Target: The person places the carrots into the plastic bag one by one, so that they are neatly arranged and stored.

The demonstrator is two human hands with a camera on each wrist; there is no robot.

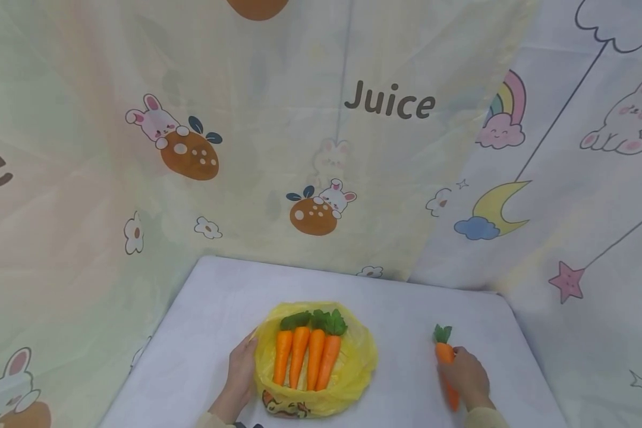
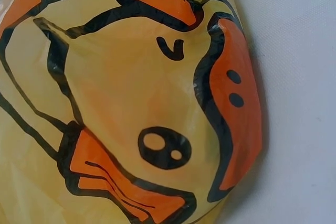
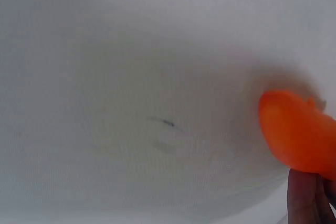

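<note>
A yellow plastic bag (image 1: 359,368) sits on the table with its mouth open upward. Several orange carrots (image 1: 299,353) with green tops lie side by side in it. At the bag's left rim, my left hand (image 1: 241,365) grips the plastic. The left wrist view is filled by the bag's printed cartoon face (image 2: 121,87); that hand is out of sight there. Well to the right of the bag, my right hand (image 1: 466,375) holds a single carrot (image 1: 444,353), leafy end pointing away. The right wrist view shows the carrot's orange end (image 3: 294,129) with fingertips (image 3: 302,195) against it.
A white cloth covers the table (image 1: 401,321). Printed curtains (image 1: 257,148) with rabbits and the word "Juice" hang around its back and sides. A small dark mark (image 3: 168,123) shows on the white surface in the right wrist view.
</note>
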